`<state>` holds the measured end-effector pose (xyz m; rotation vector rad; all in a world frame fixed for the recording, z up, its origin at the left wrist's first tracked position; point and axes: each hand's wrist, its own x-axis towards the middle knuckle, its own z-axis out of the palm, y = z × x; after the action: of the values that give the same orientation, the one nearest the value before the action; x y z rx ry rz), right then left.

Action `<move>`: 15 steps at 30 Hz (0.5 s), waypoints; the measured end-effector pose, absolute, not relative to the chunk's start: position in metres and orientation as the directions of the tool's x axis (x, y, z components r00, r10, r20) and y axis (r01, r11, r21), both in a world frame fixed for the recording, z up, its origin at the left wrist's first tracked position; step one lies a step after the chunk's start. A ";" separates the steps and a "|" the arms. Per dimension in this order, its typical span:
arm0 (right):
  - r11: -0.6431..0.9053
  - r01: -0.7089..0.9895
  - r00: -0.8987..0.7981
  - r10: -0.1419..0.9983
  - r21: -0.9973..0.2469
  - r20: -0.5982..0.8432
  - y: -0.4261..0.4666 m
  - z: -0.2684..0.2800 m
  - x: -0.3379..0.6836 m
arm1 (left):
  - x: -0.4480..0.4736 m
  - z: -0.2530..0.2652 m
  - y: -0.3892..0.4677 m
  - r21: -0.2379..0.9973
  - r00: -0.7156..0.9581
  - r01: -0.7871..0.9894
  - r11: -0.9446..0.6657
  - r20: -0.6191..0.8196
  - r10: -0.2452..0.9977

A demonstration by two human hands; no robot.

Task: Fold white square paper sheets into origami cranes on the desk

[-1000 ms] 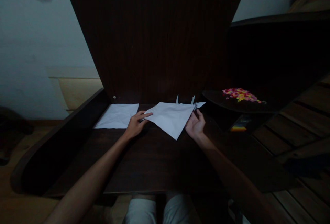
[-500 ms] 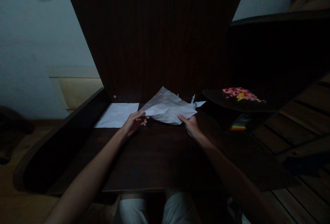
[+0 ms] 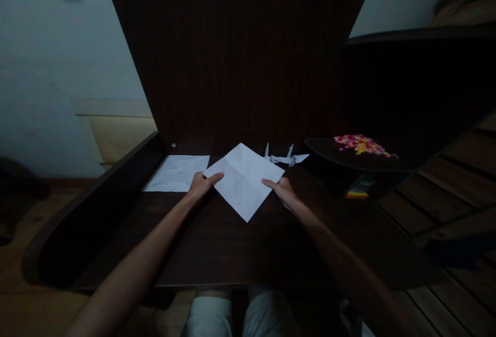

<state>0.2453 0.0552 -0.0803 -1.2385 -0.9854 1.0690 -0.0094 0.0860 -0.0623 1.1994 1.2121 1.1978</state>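
A white square sheet of paper (image 3: pixel 245 187) with crease lines is held up diamond-wise above the dark desk. My left hand (image 3: pixel 202 183) pinches its left corner, thumb on top and fingers hidden underneath. At the opposite corner my right hand (image 3: pixel 283 190) grips it the same way, thumb lying on the paper. Just behind the right corner stand folded white paper cranes (image 3: pixel 296 159), partly covered by the sheet. Flat on the desk to the left lies more white paper (image 3: pixel 174 171).
On the right, a raised corner shelf (image 3: pixel 321 147) bears a heap of small pink, red and yellow pieces (image 3: pixel 363 144). Below it sits a colourful item (image 3: pixel 357 193). A tall dark panel (image 3: pixel 240 58) backs the desk (image 3: pixel 225 254), and a raised side board (image 3: pixel 93 213) edges its left.
The paper has turned from a tilted, crumpled-looking view to a flatter diamond, brighter face up. Both hands now have thumbs on top, and more of the cranes shows.
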 end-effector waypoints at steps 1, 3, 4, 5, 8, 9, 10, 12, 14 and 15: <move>0.020 -0.019 0.221 0.975 -1.000 0.015 0.056 -0.081 0.246 | -0.009 -0.065 0.086 0.999 0.012 0.053 0.007 -0.008 1.000; 0.020 0.071 0.175 0.984 -0.997 0.032 0.056 -0.083 0.248 | -0.009 -0.069 0.086 0.988 0.058 0.151 -0.039 0.031 0.998; 0.023 0.094 0.153 0.988 -0.995 0.038 0.056 -0.083 0.248 | -0.008 -0.071 0.086 0.979 0.086 0.192 -0.072 0.056 0.995; 0.031 0.107 0.137 0.989 -0.994 0.046 0.056 -0.083 0.249 | -0.008 -0.072 0.086 0.969 0.113 0.223 -0.103 0.080 0.990; 0.060 0.122 0.150 0.986 -0.991 0.078 0.057 -0.085 0.250 | -0.006 -0.075 0.084 0.952 0.159 0.268 -0.146 0.106 0.982; 0.063 0.128 0.164 0.983 -0.990 0.084 0.058 -0.087 0.251 | -0.005 -0.075 0.084 0.948 0.159 0.283 -0.144 0.101 0.982; 0.063 0.135 0.176 0.981 -0.989 0.086 0.059 -0.088 0.252 | -0.005 -0.076 0.084 0.943 0.153 0.304 -0.139 0.096 0.984; 0.057 0.154 0.195 0.977 -0.986 0.087 0.061 -0.091 0.254 | -0.004 -0.077 0.083 0.925 0.142 0.354 -0.137 0.091 0.986; 0.050 0.186 0.199 0.976 -0.981 0.088 0.063 -0.093 0.256 | -0.004 -0.079 0.083 0.904 0.168 0.397 -0.162 0.103 0.981; 0.047 0.208 0.194 0.977 -0.977 0.088 0.064 -0.093 0.256 | -0.004 -0.080 0.083 0.893 0.193 0.410 -0.187 0.115 0.974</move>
<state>0.2560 0.0636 -0.0930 -1.3940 -1.2311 0.9039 -0.0042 0.0828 -0.0799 1.7224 1.3135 0.9545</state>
